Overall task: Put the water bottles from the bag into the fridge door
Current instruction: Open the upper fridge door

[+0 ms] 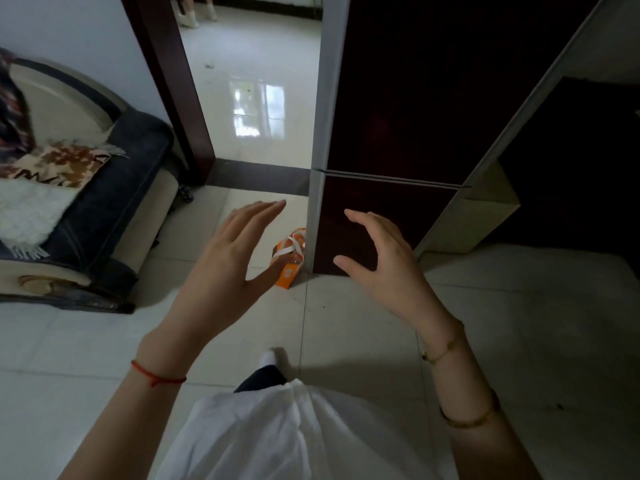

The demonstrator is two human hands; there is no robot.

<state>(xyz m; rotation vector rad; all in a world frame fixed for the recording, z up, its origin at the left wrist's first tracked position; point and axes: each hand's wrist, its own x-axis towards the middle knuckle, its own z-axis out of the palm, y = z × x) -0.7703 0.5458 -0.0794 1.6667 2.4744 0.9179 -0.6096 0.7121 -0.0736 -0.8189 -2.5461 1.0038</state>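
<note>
An orange bag (pixel 290 258) with white handles stands on the tiled floor against the lower left corner of a dark red fridge (pixel 398 133). Both fridge doors are closed. A clear bottle top seems to show inside the bag, partly hidden behind my left thumb. My left hand (pixel 228 251) is held out, fingers spread, above and just left of the bag, holding nothing. My right hand (pixel 377 258) hovers with fingers apart in front of the fridge's lower door, also holding nothing.
A dark sofa (pixel 104 209) with blankets sits at the left. A doorway (pixel 256 98) with a dark frame opens behind the bag, and someone's feet (pixel 194 12) show at its far end. My own foot (pixel 270 358) is on the tiles below.
</note>
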